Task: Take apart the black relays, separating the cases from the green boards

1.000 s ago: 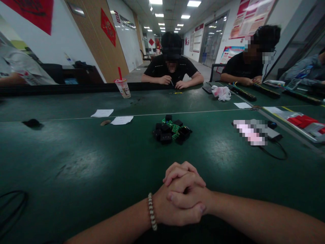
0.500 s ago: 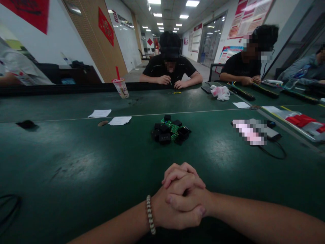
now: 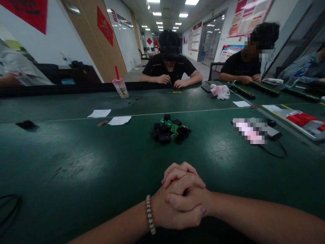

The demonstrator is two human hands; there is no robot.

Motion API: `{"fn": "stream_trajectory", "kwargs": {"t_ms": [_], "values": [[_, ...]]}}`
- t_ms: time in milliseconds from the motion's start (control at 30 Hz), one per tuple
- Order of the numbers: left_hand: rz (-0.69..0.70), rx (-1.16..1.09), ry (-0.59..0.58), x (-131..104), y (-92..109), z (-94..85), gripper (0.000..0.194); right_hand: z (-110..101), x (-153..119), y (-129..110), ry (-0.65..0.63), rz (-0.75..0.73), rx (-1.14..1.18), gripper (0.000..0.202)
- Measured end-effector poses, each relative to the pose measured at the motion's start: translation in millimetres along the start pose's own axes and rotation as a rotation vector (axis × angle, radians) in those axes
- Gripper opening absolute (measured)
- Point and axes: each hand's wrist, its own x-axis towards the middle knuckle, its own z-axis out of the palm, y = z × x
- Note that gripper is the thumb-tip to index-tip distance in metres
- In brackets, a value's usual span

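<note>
My left hand [image 3: 166, 211] and my right hand [image 3: 199, 196] are clasped at the near edge of the table, fingers interlaced and closed around each other. A beaded bracelet [image 3: 149, 215] circles my left wrist. Beyond the hands, apart from them, lies a heap of small black plastic cases [image 3: 164, 137] mixed with green circuit boards [image 3: 174, 127]. Any small thing between my palms would be hidden.
Paper slips [image 3: 119, 120] lie left of the heap on the green table [image 3: 114, 196]. A drink cup with a red straw [image 3: 120, 88] stands farther back. A cable [image 3: 275, 156] runs beside a pixelated item at right. Across sits a person in black [image 3: 171, 69].
My hands stay clasped in the same place. The view has shifted very slightly; nothing on the table has visibly moved.
</note>
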Motion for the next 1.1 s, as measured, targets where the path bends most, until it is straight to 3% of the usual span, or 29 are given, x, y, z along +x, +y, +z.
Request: {"fn": "stream_trajectory", "kwargs": {"t_ms": [400, 667, 1100], "values": [[-0.017, -0.004, 0.009, -1.1, -0.2, 0.8, 0.051, 0.5, 0.4, 2.2, 0.014, -0.016, 0.021, 0.036], [0.059, -0.007, 0.002, -1.1, -5.6, -0.2, 0.056, 0.1, 1.4, -0.1, -0.001, 0.018, -0.013, 0.032], [-0.009, -0.009, 0.007, -2.4, -1.2, -1.1, 0.053, 1.4, 1.9, -0.2, -0.002, -0.035, 0.007, 0.037]]}}
